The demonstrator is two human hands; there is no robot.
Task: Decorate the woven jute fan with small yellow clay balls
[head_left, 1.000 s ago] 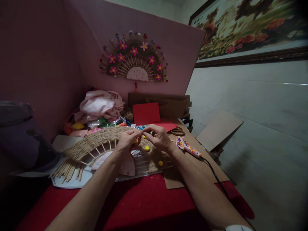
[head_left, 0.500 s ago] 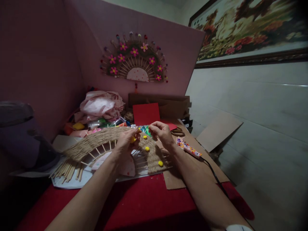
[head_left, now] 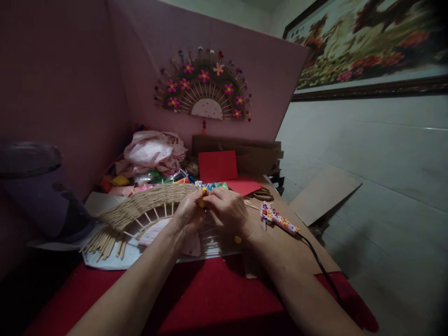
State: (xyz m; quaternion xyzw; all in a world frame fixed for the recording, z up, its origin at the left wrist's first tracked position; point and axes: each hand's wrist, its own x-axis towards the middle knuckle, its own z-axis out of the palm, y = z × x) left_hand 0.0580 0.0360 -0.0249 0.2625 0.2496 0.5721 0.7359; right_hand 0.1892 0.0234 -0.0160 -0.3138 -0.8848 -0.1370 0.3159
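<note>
My left hand (head_left: 189,212) is closed around a small yellow lump (head_left: 202,202), perhaps modelling clay, part of which shows between the fingers. My right hand (head_left: 228,208) meets it, its thumb and fingertips pinched together at the lump; whether a separate bit is in them is hidden. Both hands are over a half-round fan of wooden sticks woven with twine (head_left: 140,207), with a dotted pale fabric piece (head_left: 191,240) at its centre. One yellow dot (head_left: 238,239) shows on the fan beside my right wrist; my right hand covers most of that side.
A flower-patterned glue gun (head_left: 278,219) with a black cord lies on cardboard (head_left: 308,252) at right. Loose sticks (head_left: 107,245) lie at left. Behind are red card (head_left: 217,166), scissors (head_left: 263,193) and bunched pink fabric (head_left: 154,151). A finished flowered fan (head_left: 205,77) hangs above.
My right hand has moved left and its fingers have come to the yellow lump in my left hand. It now hides yellow dots seen before. The whole view has shifted slightly.
</note>
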